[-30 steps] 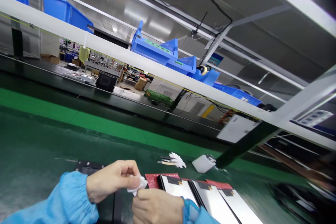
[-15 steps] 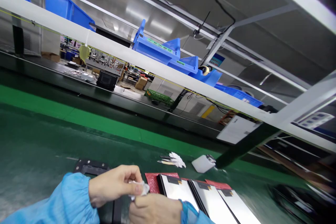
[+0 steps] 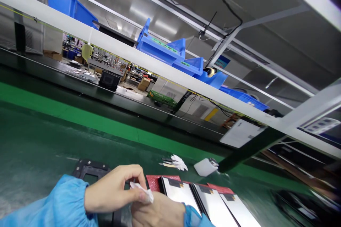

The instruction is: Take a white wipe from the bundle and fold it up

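Observation:
A crumpled white wipe (image 3: pixel 142 190) is pinched between the thumb and fingers of my left hand (image 3: pixel 114 188). Right against it is my right hand (image 3: pixel 158 210), back upward and fingers curled under, so what they hold, if anything, is hidden. The wipe touches the top of that hand. A black frame (image 3: pixel 92 166) with a cut-out lies on the green bench, partly covered by my left hand and sleeve. To the right of my hands sit several white flat panels with dark edges, the nearest panel (image 3: pixel 179 192) partly behind my right hand.
Red bubble wrap (image 3: pixel 153 181) shows under the panels. Behind them are a white bottle (image 3: pixel 205 166), tweezers-like tools (image 3: pixel 168 165) and a crumpled white tissue (image 3: pixel 179 162). A white shelf beam (image 3: pixel 119 50) with blue bins (image 3: pixel 160 50) crosses above. A dark post (image 3: pixel 245 147) stands right.
My left hand has shifted slightly left and up, its fingers more arched, and the wipe shows more spread out. The right hand has turned its back up; its thumb is now hidden.

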{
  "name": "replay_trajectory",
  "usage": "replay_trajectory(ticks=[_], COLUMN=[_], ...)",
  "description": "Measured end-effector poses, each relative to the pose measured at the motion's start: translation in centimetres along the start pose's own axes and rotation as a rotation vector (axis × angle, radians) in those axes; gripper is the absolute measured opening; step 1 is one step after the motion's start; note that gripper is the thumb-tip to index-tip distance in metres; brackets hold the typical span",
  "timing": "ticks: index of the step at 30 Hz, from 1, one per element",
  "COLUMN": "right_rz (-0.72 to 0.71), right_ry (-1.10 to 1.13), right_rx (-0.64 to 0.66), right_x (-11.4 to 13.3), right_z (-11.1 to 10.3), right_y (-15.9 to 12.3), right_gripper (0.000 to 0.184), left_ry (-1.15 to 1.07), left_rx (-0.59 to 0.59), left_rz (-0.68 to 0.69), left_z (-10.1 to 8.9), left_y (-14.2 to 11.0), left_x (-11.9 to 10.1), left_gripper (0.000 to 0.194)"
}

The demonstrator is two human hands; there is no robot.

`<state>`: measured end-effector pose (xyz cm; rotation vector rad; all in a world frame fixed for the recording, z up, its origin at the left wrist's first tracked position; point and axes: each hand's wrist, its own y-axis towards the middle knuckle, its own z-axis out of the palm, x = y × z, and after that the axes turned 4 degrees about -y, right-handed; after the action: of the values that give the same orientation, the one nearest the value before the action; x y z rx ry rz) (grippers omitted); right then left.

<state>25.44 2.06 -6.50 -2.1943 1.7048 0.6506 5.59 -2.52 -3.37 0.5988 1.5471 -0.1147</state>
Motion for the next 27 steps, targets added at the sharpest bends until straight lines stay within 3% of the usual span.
replay_trajectory(ticks=[4, 9, 12, 17, 22, 27], right_rz=[-0.034, -0.122, 0.03, 0.361, 0.398, 0.439], right_ry=[0.024, 0.041, 0.074, -0.021, -0.04, 0.039], right_rx=[0.026, -0.03, -0.157, -0.484, -0.409, -0.491], right_x=[0.1, 0.0, 0.1, 0.5, 0.4, 0.7], right_z=[1.0, 1.3, 0.5, -0.2, 0.7, 1.6], right_y=[0.0, 0.8, 1.1, 1.5, 1.8, 1.8], right_gripper=[0.034, 0.024, 0.023, 0.034, 0.038, 0.043], left_ry=[0.097, -0.365, -0.473, -0.429, -0.378, -0.225], left_rx=[-0.03, 0.056, -0.013, -0.181, -0.208, -0.147], left_rz=[0.0, -0.172, -0.185, -0.074, -0.063, -0.033], left_z=[0.5, 0.7, 0.0, -2.0, -2.9, -2.3], left_y=[0.1, 1.0, 1.6, 1.8, 1.2, 0.7], left_x=[0.6, 3.3, 4.2, 2.8, 0.6, -0.2], left_gripper=[0.006, 0.024, 0.03, 0.031, 0.029, 0.026])
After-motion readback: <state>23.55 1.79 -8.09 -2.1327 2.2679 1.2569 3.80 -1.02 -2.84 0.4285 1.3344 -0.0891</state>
